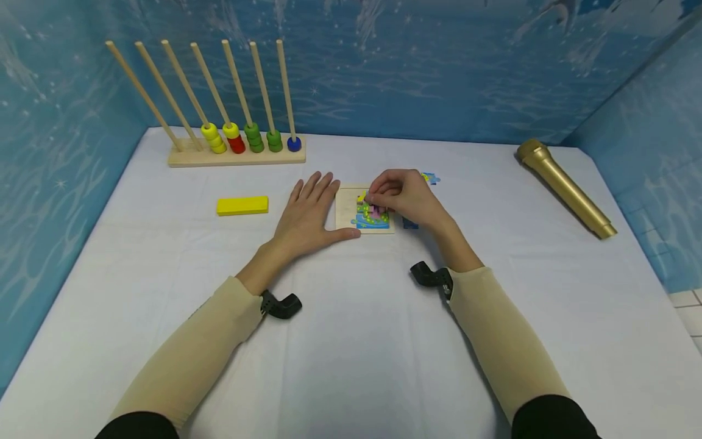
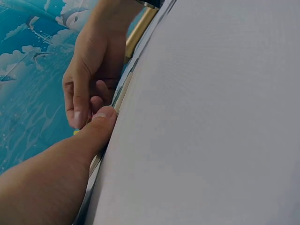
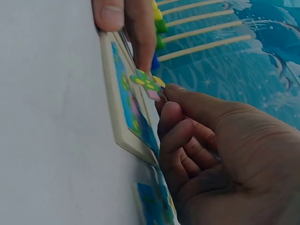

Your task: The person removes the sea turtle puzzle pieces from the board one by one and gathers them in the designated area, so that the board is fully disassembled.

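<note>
A small jigsaw puzzle board with a pale wooden frame lies flat on the table, partly filled with colourful pieces. My right hand pinches a green, yellow and pink puzzle piece between thumb and fingers, just above the board. My left hand lies spread with straight fingers at the board's left side, its thumb touching the frame's near edge. One loose blue puzzle piece rests right of the board, and another loose piece shows behind the right hand. The right hand hides part of the board.
A wooden peg abacus with coloured rings on upright rods stands at the back left. In front of it lies a yellow block. A gold microphone lies at the right. Blue sea-patterned walls border the white table.
</note>
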A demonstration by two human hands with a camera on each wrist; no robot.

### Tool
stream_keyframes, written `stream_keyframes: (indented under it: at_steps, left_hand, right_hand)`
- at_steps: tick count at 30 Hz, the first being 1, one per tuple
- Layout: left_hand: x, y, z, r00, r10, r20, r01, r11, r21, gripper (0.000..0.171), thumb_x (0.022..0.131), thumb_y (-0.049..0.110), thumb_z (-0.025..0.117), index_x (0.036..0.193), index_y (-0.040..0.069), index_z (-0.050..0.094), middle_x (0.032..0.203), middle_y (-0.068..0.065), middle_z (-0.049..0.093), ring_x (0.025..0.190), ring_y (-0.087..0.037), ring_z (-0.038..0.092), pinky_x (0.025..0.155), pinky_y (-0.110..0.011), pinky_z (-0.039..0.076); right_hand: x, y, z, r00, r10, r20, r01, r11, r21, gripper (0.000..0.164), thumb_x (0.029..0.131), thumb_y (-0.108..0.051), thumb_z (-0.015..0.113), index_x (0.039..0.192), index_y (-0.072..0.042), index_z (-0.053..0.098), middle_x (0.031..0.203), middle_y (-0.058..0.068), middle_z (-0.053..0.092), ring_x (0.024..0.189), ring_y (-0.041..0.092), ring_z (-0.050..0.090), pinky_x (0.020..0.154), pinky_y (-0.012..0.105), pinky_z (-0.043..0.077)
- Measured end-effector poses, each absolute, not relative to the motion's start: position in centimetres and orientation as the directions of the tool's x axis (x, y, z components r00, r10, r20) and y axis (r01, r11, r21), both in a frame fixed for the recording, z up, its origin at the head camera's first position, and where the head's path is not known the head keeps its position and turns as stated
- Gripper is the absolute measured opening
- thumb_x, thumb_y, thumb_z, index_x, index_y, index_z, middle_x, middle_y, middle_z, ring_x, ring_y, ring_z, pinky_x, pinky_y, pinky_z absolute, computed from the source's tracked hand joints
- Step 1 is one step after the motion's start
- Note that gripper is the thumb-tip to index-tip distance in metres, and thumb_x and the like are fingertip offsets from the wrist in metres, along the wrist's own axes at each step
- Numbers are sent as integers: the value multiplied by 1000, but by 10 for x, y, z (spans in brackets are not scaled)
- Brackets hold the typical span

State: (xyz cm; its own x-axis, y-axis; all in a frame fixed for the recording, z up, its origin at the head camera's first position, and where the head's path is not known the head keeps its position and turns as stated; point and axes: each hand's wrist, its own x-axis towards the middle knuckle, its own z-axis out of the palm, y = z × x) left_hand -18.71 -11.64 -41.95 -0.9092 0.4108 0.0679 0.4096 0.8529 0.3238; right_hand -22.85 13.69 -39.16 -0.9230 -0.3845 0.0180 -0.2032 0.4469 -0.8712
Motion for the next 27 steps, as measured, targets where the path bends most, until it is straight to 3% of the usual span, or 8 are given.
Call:
stream_keyframes:
  at_steps: [10,17,22,27]
  left_hand:
    - [-188,-116,-420,-911,408,57,404,857,321,114,86,83,58,170,14,22,178,-7,16,166,-28,4,134,-51,-3]
    - [-188,-116,-420,-914,403,48,396,860,323,114,86,82,58,170,15,22,178,-7,15,166,-28,4,134,-51,-3]
    - [-188,-116,-420,-914,404,49,397,859,322,114,86,82,58,170,15,22,178,-7,15,166,-28,4,134,-51,-2]
    - [-188,-115,-420,-912,408,54,402,857,322,113,86,82,58,170,14,22,178,-7,16,166,-28,5,134,-51,-2]
  right_hand:
    - [-239,186,-376,-976,-217,-1,-81,370,-926,23,97,-20,78,109,0,74,91,5,78,72,26,63,62,32,53]
    - [-244,229,-370,-978,-152,-142,79,360,-930,25,99,-13,75,116,4,71,91,-2,78,75,17,67,69,27,59]
    - [-244,250,-370,-971,-120,-209,137,436,-889,26,99,-15,75,118,2,71,90,-5,79,76,14,67,68,27,57]
    - [-242,256,-372,-964,-137,-226,118,541,-833,29,98,-21,78,116,1,71,86,-4,79,71,13,65,62,29,52]
